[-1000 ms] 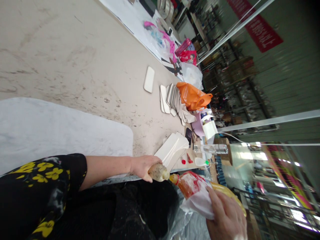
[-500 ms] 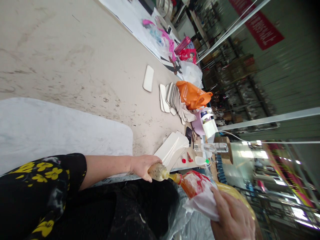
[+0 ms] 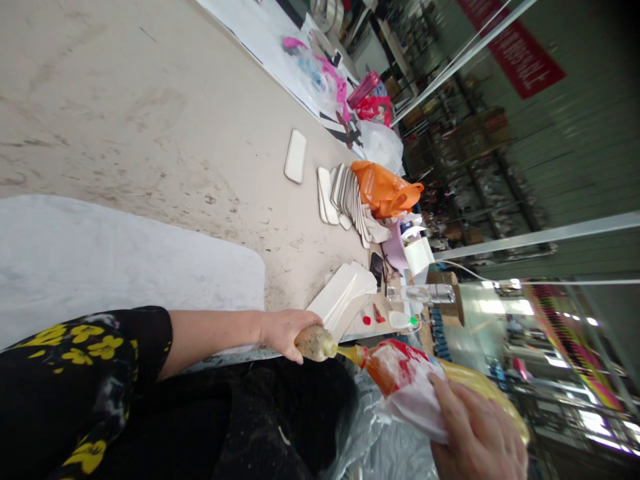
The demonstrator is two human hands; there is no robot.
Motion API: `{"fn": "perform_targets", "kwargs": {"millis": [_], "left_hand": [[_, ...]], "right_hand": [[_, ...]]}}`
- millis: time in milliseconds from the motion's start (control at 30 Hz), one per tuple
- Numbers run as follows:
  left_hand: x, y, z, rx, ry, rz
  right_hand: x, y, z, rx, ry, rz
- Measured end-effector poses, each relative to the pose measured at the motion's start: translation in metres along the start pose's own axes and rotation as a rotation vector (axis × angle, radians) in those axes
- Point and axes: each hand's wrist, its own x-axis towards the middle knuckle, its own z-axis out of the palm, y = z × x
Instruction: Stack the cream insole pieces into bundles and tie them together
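Note:
My left hand (image 3: pixel 287 333) is wrapped round a small, stained bottle (image 3: pixel 314 343) near the table edge, its mouth facing right. My right hand (image 3: pixel 480 427), at the lower right, grips a larger bottle (image 3: pixel 390 365) with red and white wrapping and orange-yellow contents. White material (image 3: pixel 417 407) lies between my right fingers and that bottle. The larger bottle's neck points at the small bottle's mouth, and a yellow stream of liquid (image 3: pixel 344 351) spans the gap between them.
Stacked pale pads (image 3: pixel 350 197) and one single pad (image 3: pixel 296 157) lie on the table (image 3: pixel 150 100). White sheets (image 3: pixel 340 293), a red cap (image 3: pixel 367 321), a clear bottle (image 3: pixel 420 294) and an orange bag (image 3: pixel 385 190) are nearby. Clear plastic (image 3: pixel 370 427) hangs below the edge.
My right hand and the larger bottle have moved slightly right, away from the small bottle. My left hand stays in place.

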Motion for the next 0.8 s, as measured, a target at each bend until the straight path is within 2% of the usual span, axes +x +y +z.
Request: {"fn": "perform_targets", "kwargs": {"millis": [800], "left_hand": [[0.0007, -0.0028, 0.0016, -0.023, 0.005, 0.003]], "right_hand": [[0.0081, 0.0020, -0.0075, 0.009, 0.016, -0.027]]}}
